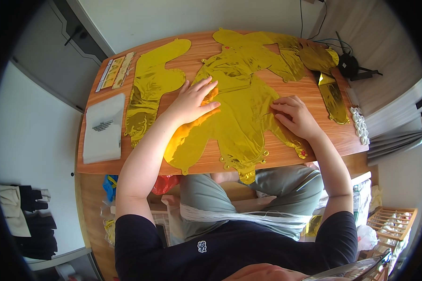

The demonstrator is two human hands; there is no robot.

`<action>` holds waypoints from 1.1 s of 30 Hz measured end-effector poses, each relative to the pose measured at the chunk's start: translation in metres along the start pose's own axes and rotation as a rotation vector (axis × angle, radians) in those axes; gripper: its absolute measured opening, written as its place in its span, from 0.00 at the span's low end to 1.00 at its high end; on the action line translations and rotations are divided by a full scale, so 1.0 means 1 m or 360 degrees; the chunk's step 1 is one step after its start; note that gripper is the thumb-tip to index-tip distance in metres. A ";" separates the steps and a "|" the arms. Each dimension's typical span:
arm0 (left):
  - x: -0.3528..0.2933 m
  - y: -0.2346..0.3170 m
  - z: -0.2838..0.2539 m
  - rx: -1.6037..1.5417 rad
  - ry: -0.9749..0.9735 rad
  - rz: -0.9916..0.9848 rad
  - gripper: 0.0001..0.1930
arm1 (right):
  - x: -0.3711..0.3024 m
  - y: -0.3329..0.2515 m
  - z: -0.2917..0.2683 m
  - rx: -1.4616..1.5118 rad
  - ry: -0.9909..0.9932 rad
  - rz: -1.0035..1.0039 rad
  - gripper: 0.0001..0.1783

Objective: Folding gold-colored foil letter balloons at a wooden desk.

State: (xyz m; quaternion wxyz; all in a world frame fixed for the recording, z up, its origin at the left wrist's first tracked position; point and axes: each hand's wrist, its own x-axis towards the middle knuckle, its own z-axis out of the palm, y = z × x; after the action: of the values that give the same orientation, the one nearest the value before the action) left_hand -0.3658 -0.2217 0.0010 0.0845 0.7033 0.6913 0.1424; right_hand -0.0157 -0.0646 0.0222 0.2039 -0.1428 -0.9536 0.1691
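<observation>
A large flat gold foil balloon (239,110), deflated and wrinkled, covers the middle of the wooden table. Its lower tabs reach over the front edge. My left hand (194,100) lies on its left part with fingers and thumb spread, and the foil beside it mirrors an orange reflection. At the balloon's right edge rests my right hand (294,114), fingers lightly bent and thumb apart, touching the foil. To the left lies a second gold foil balloon (157,77), also flat. More gold foil (319,56) is spread at the far right, with a narrow strip hanging toward the right edge.
On the table (103,167), a stack of clear plastic bags (103,129) and several small cards (115,72) lie at the left. A black router (349,64) with cables stands far right, near coiled white ribbon (359,125). White strands (244,216) cross my lap.
</observation>
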 end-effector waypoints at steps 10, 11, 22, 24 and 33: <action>0.001 0.002 0.003 0.0149 -0.0028 0.0008 0.39 | 0.001 0.000 -0.005 0.0076 0.0009 0.0021 0.18; 0.001 0.002 0.002 0.0165 -0.0033 -0.0011 0.40 | 0.001 0.002 -0.006 0.0065 0.0013 0.0022 0.18; -0.004 -0.001 0.000 0.0160 -0.0042 -0.0021 0.41 | 0.109 0.073 -0.011 0.0011 0.0111 0.0747 0.24; -0.002 -0.001 0.002 0.0150 -0.0036 -0.0021 0.41 | 0.141 0.099 -0.005 -0.0030 0.0108 0.0796 0.28; 0.000 0.001 0.009 0.0107 0.0044 0.0036 0.40 | 0.207 0.133 0.011 0.0420 0.0174 0.1406 0.45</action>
State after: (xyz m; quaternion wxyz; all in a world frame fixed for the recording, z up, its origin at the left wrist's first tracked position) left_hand -0.3624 -0.2206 -0.0073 0.0495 0.7115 0.6888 0.1298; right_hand -0.1750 0.1234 0.0325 0.1788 -0.5170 -0.7595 0.3520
